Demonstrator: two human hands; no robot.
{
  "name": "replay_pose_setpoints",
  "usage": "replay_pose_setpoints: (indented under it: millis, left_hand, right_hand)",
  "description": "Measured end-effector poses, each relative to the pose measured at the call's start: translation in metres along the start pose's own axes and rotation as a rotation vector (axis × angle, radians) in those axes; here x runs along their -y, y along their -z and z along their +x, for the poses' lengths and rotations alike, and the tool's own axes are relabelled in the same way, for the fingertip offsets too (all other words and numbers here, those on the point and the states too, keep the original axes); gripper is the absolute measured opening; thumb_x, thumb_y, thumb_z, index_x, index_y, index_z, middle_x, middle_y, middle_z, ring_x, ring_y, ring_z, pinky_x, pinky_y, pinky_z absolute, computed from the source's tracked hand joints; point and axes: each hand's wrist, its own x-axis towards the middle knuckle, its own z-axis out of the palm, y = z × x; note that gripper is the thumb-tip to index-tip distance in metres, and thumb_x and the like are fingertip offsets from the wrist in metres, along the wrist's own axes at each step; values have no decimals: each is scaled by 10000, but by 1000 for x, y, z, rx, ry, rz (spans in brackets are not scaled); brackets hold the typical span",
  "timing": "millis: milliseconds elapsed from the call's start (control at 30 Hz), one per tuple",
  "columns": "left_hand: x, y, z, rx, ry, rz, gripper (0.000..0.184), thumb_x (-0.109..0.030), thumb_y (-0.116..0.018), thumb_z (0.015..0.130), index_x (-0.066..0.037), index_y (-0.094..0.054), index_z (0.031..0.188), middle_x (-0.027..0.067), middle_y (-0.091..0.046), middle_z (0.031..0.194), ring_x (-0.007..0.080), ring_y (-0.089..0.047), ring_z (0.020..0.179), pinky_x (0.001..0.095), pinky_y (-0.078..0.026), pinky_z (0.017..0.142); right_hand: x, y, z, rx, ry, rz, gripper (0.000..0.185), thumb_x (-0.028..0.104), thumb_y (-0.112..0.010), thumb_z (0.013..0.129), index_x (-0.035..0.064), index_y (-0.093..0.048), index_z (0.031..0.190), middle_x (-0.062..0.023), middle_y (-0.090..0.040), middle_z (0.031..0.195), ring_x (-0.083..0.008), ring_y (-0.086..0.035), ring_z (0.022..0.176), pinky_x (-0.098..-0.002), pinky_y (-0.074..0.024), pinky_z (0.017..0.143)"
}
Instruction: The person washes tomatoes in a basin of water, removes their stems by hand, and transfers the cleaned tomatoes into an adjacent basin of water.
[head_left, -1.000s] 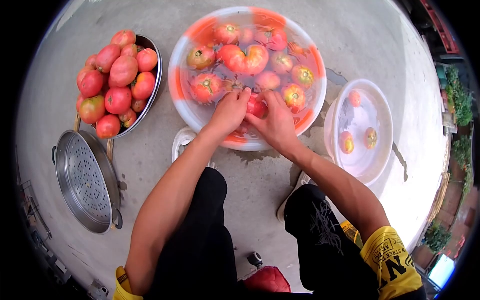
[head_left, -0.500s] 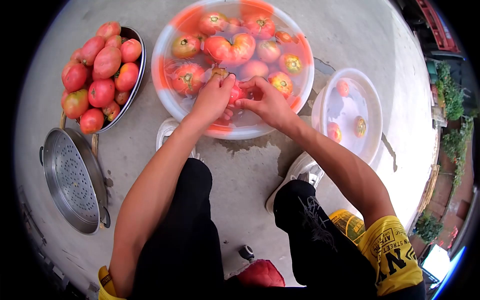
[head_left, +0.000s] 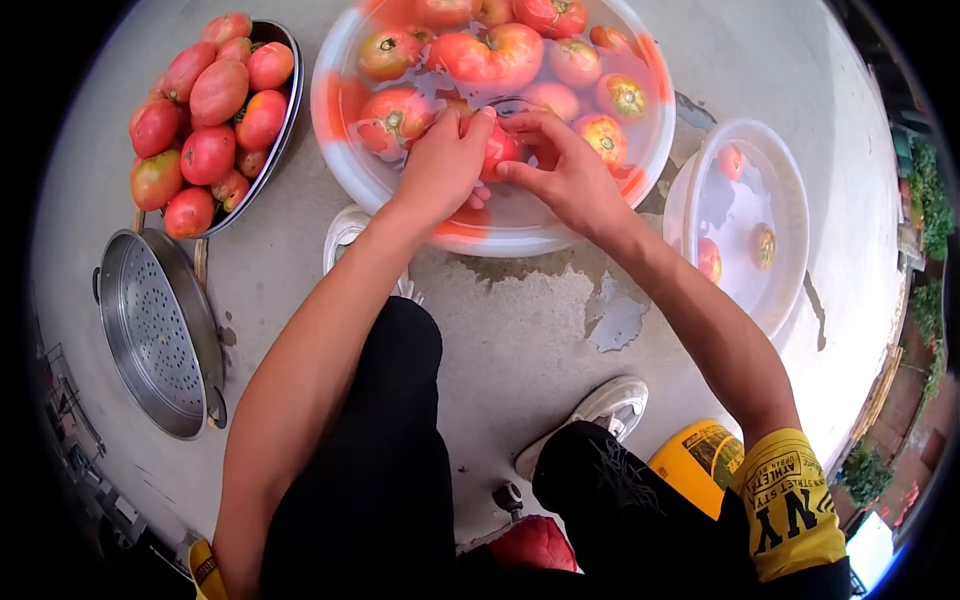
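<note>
A large orange-and-white basin [head_left: 345, 150] of water holds several floating red tomatoes. Over its near side, my left hand [head_left: 447, 165] is closed round a small red tomato [head_left: 500, 150], which shows between both hands. My right hand [head_left: 565, 170] has its thumb and curled fingers at the right side of that tomato, and its fingertips partly hide each other. Just beyond my hands float a heart-shaped tomato [head_left: 488, 58] and a tomato with a green stem [head_left: 395, 122].
At the left, a metal bowl [head_left: 290, 120] is heaped with tomatoes above a perforated steamer pan [head_left: 155, 330]. A white basin [head_left: 795, 235] with water and three tomatoes stands at the right. A yellow container [head_left: 690, 465] is beside my right leg.
The camera view has shifted. My right foot has moved back toward me, showing a wet patch on the ground and more of the yellow container. Both hands remain at the small tomato.
</note>
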Motion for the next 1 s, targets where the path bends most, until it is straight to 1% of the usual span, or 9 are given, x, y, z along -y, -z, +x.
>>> replay_pose_setpoints:
  millis: [100,500,733,767,800,867,900,933,1000]
  left_hand:
    - [-5,1,4,25,-38,-2,525,-440,-489,967,18,-485,1225,163,-655,850,222,-643,547,334,-535,475]
    - [-9,1,2,118,63,24,510,-482,-454,983,-3,-492,1157,124,-630,808,197,-606,499,293,-519,446]
    - [-4,3,2,135,29,-23,510,-482,-452,989,-7,-491,1170,114,-641,820,173,-600,495,274,-510,440]
    - [-5,3,3,124,-2,-11,513,-482,-454,990,-3,-500,1169,108,-641,821,161,-598,500,270,-510,441]
    - [-6,1,3,148,3,2,513,-482,-454,990,-3,-500,1169,108,-641,821,161,-598,500,270,-510,441]
    - [-5,0,0,50,-99,-9,478,-486,-457,996,-67,-531,1213,67,-639,845,127,-587,535,235,-494,470]
    - [-5,1,-2,37,-144,9,476,-481,-460,996,-58,-539,1201,80,-641,872,128,-587,547,243,-497,479]
    - [-5,1,-2,50,-144,4,476,-481,-460,996,-58,-539,1201,80,-641,872,128,-587,547,243,-497,479]
    - [-4,2,-1,43,-184,-19,477,-477,-465,995,-50,-540,1194,87,-647,883,127,-585,545,245,-498,481]
  right_hand:
    - [14,5,0,40,30,-270,355,92,-707,877,4,-561,1189,-86,-619,1134,-161,-609,1054,-310,-499,908]
    - [-4,5,-2,22,-29,-88,317,154,-764,830,28,-602,1073,-48,-620,987,-127,-582,898,-289,-497,809]
    - [8,6,-5,7,-141,-125,423,213,-772,826,10,-599,1155,-77,-639,1077,-139,-600,1025,-280,-497,866]
    - [-6,2,-2,-100,-21,-113,464,283,-782,772,14,-632,1119,-163,-680,1064,-257,-659,986,-354,-521,885]
    - [-8,3,1,-123,-37,-111,464,283,-782,772,14,-632,1119,-163,-680,1064,-257,-659,986,-354,-521,885]
    - [-4,2,2,-199,-160,-50,400,253,-694,888,2,-602,1186,-91,-665,1074,-158,-646,944,-265,-521,815]
    - [-10,2,5,-251,-132,95,400,294,-690,834,-4,-653,1098,-152,-695,1029,-241,-668,948,-335,-519,872]
    - [-13,5,9,-260,-140,86,400,294,-690,834,-4,-653,1098,-152,-695,1029,-241,-668,948,-335,-519,872]
    - [-10,7,12,-203,-66,81,306,240,-499,1001,41,-558,1226,-99,-663,1005,-191,-664,799,-287,-553,673]
